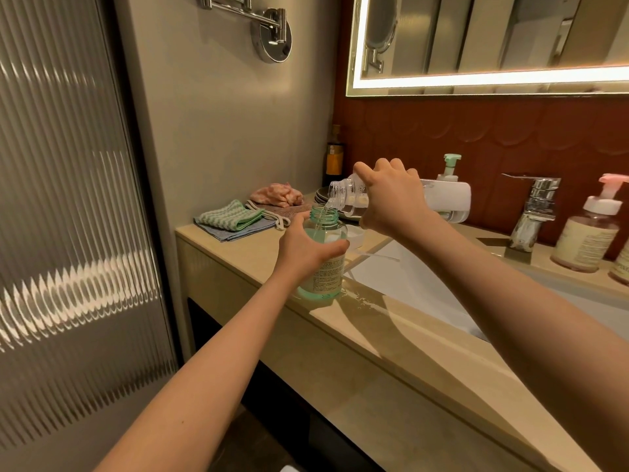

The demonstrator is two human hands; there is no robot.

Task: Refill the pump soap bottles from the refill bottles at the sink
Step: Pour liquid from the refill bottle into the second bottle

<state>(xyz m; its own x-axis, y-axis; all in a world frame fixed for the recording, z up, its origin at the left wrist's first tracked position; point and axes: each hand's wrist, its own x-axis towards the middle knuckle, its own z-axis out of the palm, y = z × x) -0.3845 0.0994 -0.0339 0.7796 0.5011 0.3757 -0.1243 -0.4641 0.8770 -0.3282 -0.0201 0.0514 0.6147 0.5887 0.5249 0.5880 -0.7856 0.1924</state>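
A green-tinted soap bottle (pixel 323 267) with its pump off stands upright on the beige counter's (pixel 391 352) front edge. My left hand (pixel 304 248) grips it round the upper body. My right hand (pixel 391 195) holds a clear refill bottle (pixel 350 195) tipped on its side, its mouth right over the green bottle's open neck. A thin stream of clear liquid runs into it. A white cap (pixel 355 235) lies on the counter just behind. A pump with its tube (pixel 374 256) lies across the sink's left rim.
Folded green and blue cloths (pixel 231 221) and a pink cloth (pixel 280 194) lie at the counter's left. A mint-pump bottle (pixel 449 168) and white holder (pixel 452 202) stand behind my right hand. Faucet (pixel 534 212) and pink-pump bottle (pixel 592 229) sit right. White sink basin (pixel 425 287).
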